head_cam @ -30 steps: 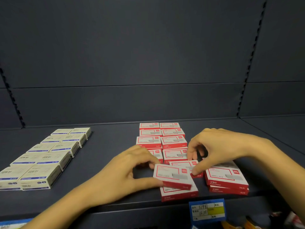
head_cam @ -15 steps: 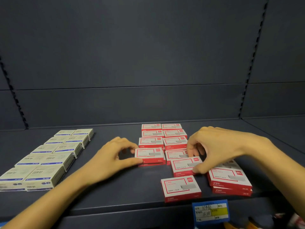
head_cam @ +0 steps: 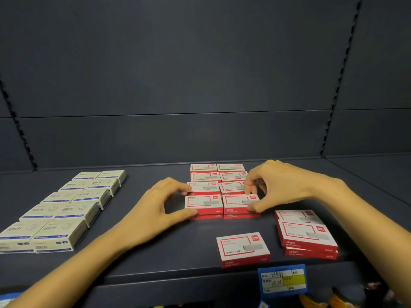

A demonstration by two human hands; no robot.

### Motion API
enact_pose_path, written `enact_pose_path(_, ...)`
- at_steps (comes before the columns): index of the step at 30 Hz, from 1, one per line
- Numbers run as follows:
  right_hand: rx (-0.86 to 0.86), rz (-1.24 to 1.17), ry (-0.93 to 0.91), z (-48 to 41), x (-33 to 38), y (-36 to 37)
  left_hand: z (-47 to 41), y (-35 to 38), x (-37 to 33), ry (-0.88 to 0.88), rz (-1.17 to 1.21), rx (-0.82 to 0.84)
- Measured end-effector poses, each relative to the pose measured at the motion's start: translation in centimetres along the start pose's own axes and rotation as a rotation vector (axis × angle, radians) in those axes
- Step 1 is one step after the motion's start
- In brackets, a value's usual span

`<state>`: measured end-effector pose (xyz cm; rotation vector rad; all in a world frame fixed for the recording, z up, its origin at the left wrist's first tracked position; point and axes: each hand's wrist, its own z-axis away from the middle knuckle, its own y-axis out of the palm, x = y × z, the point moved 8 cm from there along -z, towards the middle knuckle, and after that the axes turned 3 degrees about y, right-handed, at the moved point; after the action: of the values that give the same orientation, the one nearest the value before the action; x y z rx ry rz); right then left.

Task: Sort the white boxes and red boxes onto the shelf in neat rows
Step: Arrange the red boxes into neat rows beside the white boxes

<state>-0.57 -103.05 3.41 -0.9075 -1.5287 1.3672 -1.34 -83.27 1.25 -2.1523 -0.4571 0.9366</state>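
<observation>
- The left hand (head_cam: 160, 205) pinches the left front box (head_cam: 203, 203), thumb at its near corner and forefinger at its far edge.
- The right hand (head_cam: 278, 185) pinches the right front box (head_cam: 240, 202) the same way.
- These two boxes touch side by side, each on top of another red one, at the near end of the red rows (head_cam: 218, 176).
- The loose box (head_cam: 242, 248) looks like the next to go. It lies alone by the front edge of the shelf (head_cam: 178, 247), closer to the person than either hand and apart from the rows.
- Its long axis runs left to right like the rows, slightly turned. The right hand is nearer.
- Red: eight tops in two columns of four, two more under the front pair, and one loose. A pile (head_cam: 307, 236) at the right holds at least three. I cannot tell whether the rear ones are stacked.
- White boxes (head_cam: 73, 210): ten tops in two columns of five, on the left.
</observation>
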Motion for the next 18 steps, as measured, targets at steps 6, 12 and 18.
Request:
enact_pose_path(6,-0.036,-0.099,-0.004,3.1,-0.9,-1.7,1.4,2.0,-5.0,0.174,0.042,0.148)
enact_pose_path(12,0.0,-0.115,0.003,8.0,-2.3,-0.8,2.0,3.8,-5.7,0.198,-0.078,0.228)
enact_pose_path(18,-0.084,-0.027,0.044,10.7,-4.4,0.0,2.3,4.0,-5.5,0.198,-0.04,0.19)
